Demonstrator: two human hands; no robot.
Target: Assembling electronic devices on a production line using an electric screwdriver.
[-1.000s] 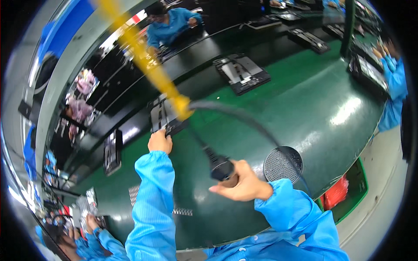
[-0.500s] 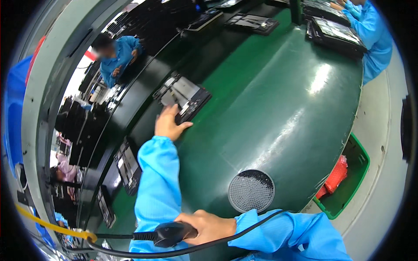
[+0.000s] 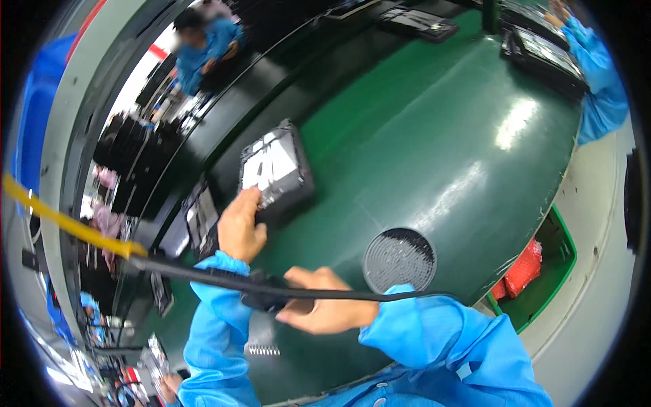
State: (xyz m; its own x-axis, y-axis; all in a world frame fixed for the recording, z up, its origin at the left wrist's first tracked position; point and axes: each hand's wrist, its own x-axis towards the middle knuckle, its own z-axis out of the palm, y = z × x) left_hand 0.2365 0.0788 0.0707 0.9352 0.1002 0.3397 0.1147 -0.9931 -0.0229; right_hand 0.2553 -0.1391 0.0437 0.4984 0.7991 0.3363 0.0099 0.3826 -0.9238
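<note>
At the near left edge of a flat black electronic unit with white panels (image 3: 271, 159), the fingers of my left hand (image 3: 241, 227) are curled over its rim. The unit is tilted, so its dark thick side shows. My thumb stands a little below the rim. My right hand (image 3: 329, 302) is closed around a black corded handheld tool (image 3: 261, 292), which lies across in front of my left sleeve. Its working end cannot be made out. A black cable (image 3: 352, 294) passes over my right hand, and a yellow strap (image 3: 74, 227) is joined to the cable on the left.
A dark round ribbed disc (image 3: 400, 261) is set in the green tabletop (image 3: 420, 156). More flat units (image 3: 201, 217) lie along the left side and far end (image 3: 420, 24). Below the right edge stands a green bin (image 3: 566, 251) with red packages (image 3: 523, 271). A co-worker's blue sleeve (image 3: 600, 88) shows far right.
The unit has come nearer to me and tilted, with my left hand at its rim. The view has shifted. My right hand still holds the tool, and the cable now crosses that hand.
</note>
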